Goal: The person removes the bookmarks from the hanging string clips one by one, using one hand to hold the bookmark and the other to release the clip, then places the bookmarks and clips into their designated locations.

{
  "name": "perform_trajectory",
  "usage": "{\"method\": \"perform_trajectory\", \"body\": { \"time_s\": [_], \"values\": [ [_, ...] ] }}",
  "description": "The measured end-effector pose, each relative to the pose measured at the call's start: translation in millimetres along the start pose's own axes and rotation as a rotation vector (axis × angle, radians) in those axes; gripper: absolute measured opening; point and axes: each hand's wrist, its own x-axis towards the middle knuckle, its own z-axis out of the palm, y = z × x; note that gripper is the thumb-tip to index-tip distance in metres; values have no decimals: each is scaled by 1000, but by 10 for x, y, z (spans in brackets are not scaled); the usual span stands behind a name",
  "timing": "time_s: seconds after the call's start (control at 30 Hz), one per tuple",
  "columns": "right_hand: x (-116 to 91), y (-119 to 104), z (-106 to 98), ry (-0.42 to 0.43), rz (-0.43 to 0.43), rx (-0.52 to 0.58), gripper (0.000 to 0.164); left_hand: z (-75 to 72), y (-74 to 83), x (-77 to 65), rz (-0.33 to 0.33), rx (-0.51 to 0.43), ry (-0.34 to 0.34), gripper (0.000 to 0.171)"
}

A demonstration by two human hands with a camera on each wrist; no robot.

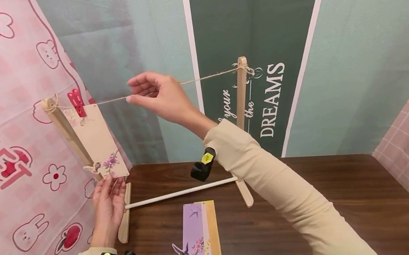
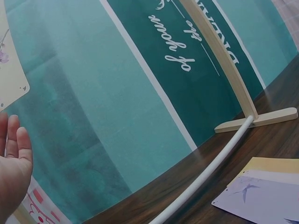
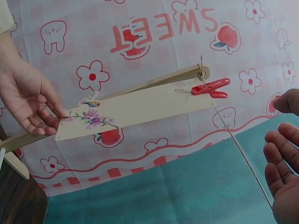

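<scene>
A long cream card (image 1: pixel 97 138) with purple flowers and a bird hangs from a twine line (image 1: pixel 112 100), held by a red clothespin (image 1: pixel 78 104). At its lower edge, my left hand (image 1: pixel 109 202) pinches the card near the bird; the other fingers curve loosely below. My right hand (image 1: pixel 160 94) is raised beside the twine, with thumb and fingers apart and nothing between them. In the right wrist view, the clothespin (image 3: pixel 211 87) bites the card's upper end near the post, and the right hand (image 3: pixel 285 158) is at the right edge.
The twine spans two wooden posts, a left post (image 1: pixel 71 134) and a right post (image 1: pixel 241 89), joined below by a white rod (image 1: pixel 181 193). A stack of cards, with a purple card (image 1: pixel 192 238) on top, lies on the dark wooden table (image 1: pixel 279 236). Printed cloths hang around.
</scene>
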Motion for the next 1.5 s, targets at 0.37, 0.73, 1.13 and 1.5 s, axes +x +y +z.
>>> {"method": "perform_trajectory", "body": {
  "time_s": [0.37, 0.73, 1.13, 1.5],
  "values": [
    [114, -67, 114, -10, -3, -2, 30, -35, -24, 13, 19, 27, -97, 7],
    [241, -107, 278, -51, -12, -66, 30, -50, -29, -23, 64, 27, -117, 7],
    [300, -116, 404, -101, 30, -121, 32, -7, -48, -44, 61, 94, -67, 9],
    [413, -86, 631, -94, 84, -209, 34, -44, -12, -51, 59, 87, -34, 8]
  ]
}}
